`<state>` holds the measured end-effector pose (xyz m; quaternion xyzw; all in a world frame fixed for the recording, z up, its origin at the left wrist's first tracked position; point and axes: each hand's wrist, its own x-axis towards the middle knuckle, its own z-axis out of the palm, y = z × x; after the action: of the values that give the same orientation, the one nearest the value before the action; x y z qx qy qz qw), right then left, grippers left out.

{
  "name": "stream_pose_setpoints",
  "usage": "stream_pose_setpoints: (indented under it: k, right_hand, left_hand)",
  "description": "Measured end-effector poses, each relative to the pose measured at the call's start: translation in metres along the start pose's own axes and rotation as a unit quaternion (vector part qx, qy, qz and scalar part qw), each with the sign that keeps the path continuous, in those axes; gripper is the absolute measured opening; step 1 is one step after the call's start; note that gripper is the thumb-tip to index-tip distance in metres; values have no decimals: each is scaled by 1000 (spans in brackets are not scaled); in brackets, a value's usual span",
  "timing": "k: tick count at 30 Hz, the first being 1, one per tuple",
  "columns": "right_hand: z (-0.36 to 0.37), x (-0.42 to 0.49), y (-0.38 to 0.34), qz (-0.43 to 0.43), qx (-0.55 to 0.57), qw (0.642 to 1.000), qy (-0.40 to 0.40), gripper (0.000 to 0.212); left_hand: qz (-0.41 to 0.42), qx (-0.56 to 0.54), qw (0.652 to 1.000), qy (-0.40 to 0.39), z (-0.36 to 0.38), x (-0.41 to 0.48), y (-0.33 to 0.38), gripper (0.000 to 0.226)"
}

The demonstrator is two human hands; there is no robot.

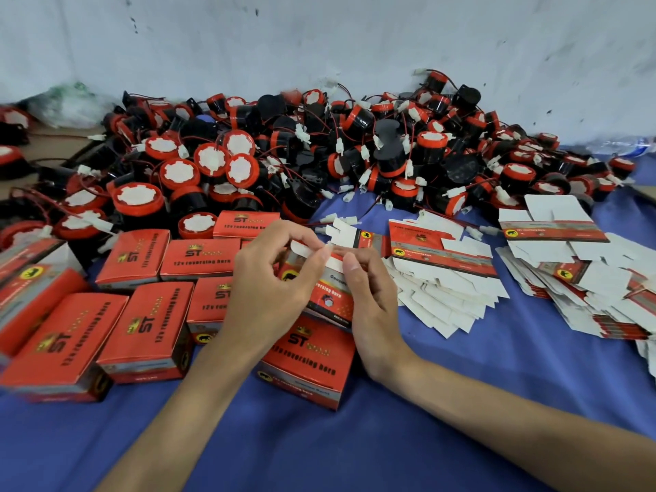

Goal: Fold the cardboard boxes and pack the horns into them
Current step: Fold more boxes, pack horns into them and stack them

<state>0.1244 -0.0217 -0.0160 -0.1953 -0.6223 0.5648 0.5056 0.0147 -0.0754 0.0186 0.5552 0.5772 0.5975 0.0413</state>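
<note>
A red cardboard box [328,294] printed "reversing horn" is held upright in the middle of the view, above the blue cloth. My left hand [269,278] pinches one of its white end flaps at the top. My right hand [369,289] grips the box's right side, with the thumb on the flap. Its far end stands open, white flaps sticking up. A big heap of red-and-black horns [319,150] with red wires and white plugs lies behind. Closed red boxes [149,328] lie to the left and below my hands.
Two fanned stacks of flat, unfolded boxes lie on the right, one stack [443,278] close to my right hand, the other stack [582,278] farther right. A blue cloth [461,385] covers the surface. A pale wall [319,40] rises behind the horns.
</note>
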Motion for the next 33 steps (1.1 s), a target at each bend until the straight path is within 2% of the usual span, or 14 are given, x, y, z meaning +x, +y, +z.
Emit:
stream_pose_setpoints:
  k: [6,13,17,20,23,26,30,33]
  right_hand:
    - [1,-2,2,-54,-56,997,8,19]
    - [3,-1,-2,-77,-52,996,-2,17]
    - [1,-2,0,-60,-38,997,-10,18]
    - [2,-3,-1,-27,-17,999,-5,19]
    - [1,-3,-2,1,29,1000,-5,18]
    - [0,-5,-3,-16,41,999,-21,15]
    - [-1,-6,-1,-10,32,999,-16,19]
    - [-1,-4,-1,-5,28,1000,-4,16]
  left_hand:
    - [138,117,983,29,0,0,-3,21]
    - [141,114,982,52,-1,-1,-5,33]
    - [100,61,993,26,-3,-1,-4,22]
    - [45,12,999,-25,-5,-2,-4,19]
    - [-2,-8,997,-71,-6,-2,-4,32]
    - [-57,-38,995,-74,-7,-1,-4,39]
    - [-84,-62,990,-91,-8,2,-5,17]
    - [-105,-88,986,-95,-9,3,-4,15]
